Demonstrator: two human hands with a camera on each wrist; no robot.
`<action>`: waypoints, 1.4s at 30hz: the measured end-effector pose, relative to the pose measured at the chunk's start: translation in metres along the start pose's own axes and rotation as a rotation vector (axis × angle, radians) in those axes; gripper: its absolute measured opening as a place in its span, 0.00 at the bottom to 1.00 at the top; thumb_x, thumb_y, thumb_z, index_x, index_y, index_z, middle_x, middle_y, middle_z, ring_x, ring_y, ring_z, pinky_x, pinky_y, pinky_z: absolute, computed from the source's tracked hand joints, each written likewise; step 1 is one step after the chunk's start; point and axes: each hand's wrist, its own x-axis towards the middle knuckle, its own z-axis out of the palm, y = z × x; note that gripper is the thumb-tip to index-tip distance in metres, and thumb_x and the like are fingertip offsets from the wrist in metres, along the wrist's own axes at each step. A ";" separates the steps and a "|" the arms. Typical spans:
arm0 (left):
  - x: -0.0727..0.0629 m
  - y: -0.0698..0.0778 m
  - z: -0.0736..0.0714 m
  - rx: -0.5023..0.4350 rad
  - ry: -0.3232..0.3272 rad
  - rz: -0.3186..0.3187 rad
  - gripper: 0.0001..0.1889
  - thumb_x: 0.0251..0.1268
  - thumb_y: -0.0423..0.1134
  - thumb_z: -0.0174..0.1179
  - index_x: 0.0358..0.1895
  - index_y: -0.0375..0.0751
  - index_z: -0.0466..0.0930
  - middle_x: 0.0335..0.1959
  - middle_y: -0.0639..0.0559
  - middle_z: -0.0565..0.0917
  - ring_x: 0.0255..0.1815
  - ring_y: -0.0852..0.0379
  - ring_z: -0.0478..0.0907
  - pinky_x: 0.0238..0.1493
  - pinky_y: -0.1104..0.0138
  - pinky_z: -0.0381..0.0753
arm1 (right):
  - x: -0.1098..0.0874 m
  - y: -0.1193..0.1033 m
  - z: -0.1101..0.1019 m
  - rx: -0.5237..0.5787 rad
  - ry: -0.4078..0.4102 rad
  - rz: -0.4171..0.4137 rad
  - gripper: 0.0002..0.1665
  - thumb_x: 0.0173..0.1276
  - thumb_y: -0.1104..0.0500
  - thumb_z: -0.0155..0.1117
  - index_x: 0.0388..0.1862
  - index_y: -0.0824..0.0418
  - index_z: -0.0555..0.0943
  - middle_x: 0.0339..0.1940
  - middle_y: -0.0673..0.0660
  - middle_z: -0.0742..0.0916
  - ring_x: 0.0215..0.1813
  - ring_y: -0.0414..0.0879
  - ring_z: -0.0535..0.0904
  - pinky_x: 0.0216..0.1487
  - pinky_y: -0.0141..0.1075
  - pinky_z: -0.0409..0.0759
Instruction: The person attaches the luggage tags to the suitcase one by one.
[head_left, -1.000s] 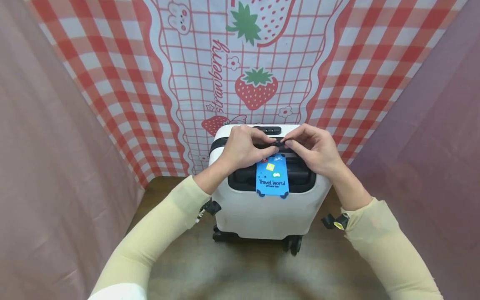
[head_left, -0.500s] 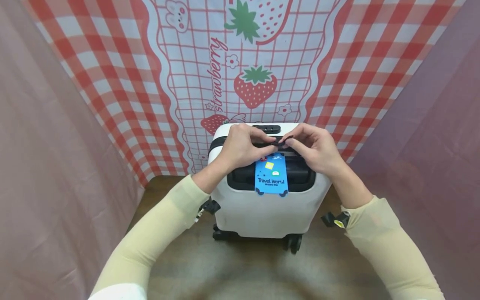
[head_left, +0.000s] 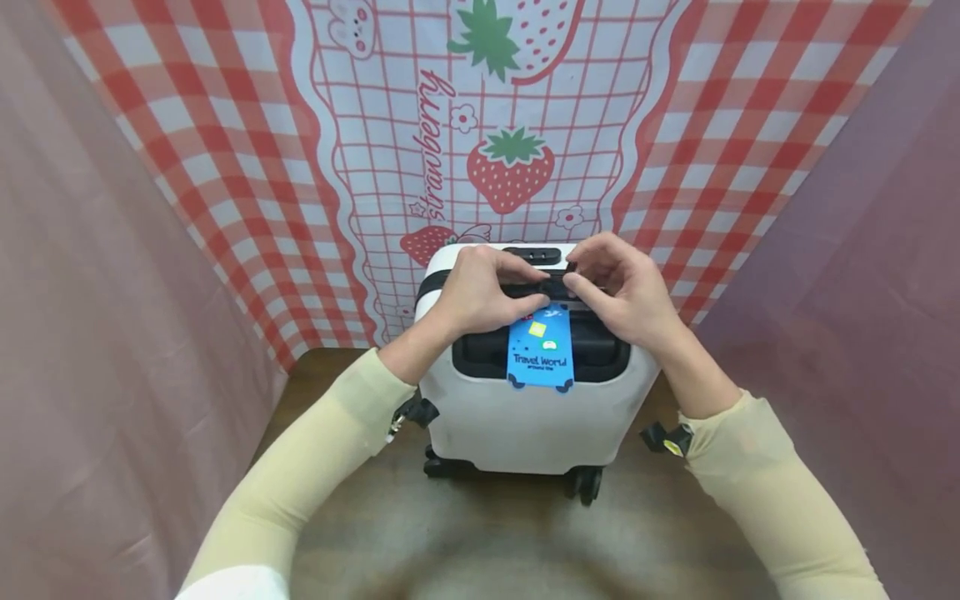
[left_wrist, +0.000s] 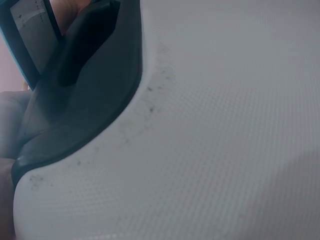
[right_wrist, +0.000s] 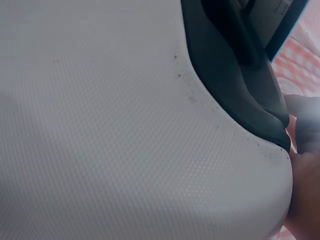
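A white hard-shell suitcase [head_left: 517,425] stands upright in the head view, with a blue luggage tag [head_left: 540,354] lettered "Travel World" hanging over its black handle recess. Above the tag, my left hand [head_left: 480,292] holds the tag's black strap [head_left: 553,288] between thumb and forefinger. Just to the right, my right hand [head_left: 626,287] pinches the dark strap end by thumb and fingertips, slightly higher than the left. Both wrist views mostly show the suitcase's textured shell [left_wrist: 225,125] and dark recess [right_wrist: 225,85]; the fingertips are hidden there.
A black combination lock [head_left: 536,256] sits on the far top edge of the suitcase. Black wheels [head_left: 588,483] stand on the brown wooden surface [head_left: 465,542]. Behind hangs a checked strawberry cloth [head_left: 510,175]; plain pinkish cloths [head_left: 112,333] flank both sides.
My right hand has moved up a little and slightly apart from the left, drawing the strap end with it. The left hand stays nearly in place.
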 end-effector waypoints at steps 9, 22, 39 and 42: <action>-0.001 0.000 -0.001 -0.016 0.020 0.022 0.14 0.62 0.42 0.78 0.49 0.42 0.94 0.45 0.48 0.95 0.47 0.56 0.94 0.53 0.67 0.90 | -0.002 0.000 0.002 -0.172 0.061 -0.093 0.15 0.62 0.71 0.79 0.49 0.62 0.93 0.45 0.57 0.92 0.45 0.31 0.82 0.44 0.16 0.79; 0.000 0.000 -0.001 -0.042 0.035 0.006 0.13 0.61 0.41 0.78 0.48 0.42 0.95 0.43 0.49 0.95 0.46 0.56 0.94 0.52 0.68 0.89 | -0.001 -0.001 0.004 -0.269 -0.003 -0.167 0.15 0.59 0.68 0.83 0.45 0.63 0.92 0.41 0.56 0.94 0.45 0.41 0.90 0.57 0.17 0.80; -0.002 0.000 -0.001 -0.044 0.030 0.010 0.13 0.62 0.41 0.77 0.48 0.43 0.94 0.44 0.49 0.95 0.47 0.57 0.93 0.53 0.67 0.89 | -0.002 -0.002 0.007 -0.379 0.027 -0.158 0.12 0.61 0.63 0.82 0.44 0.61 0.93 0.40 0.56 0.94 0.45 0.48 0.88 0.57 0.14 0.74; -0.002 0.001 -0.001 -0.039 0.033 0.011 0.13 0.62 0.41 0.77 0.49 0.42 0.94 0.44 0.49 0.95 0.47 0.56 0.93 0.53 0.67 0.90 | -0.002 -0.002 0.008 -0.390 0.050 -0.149 0.11 0.61 0.63 0.83 0.43 0.61 0.94 0.39 0.57 0.94 0.44 0.49 0.89 0.54 0.13 0.74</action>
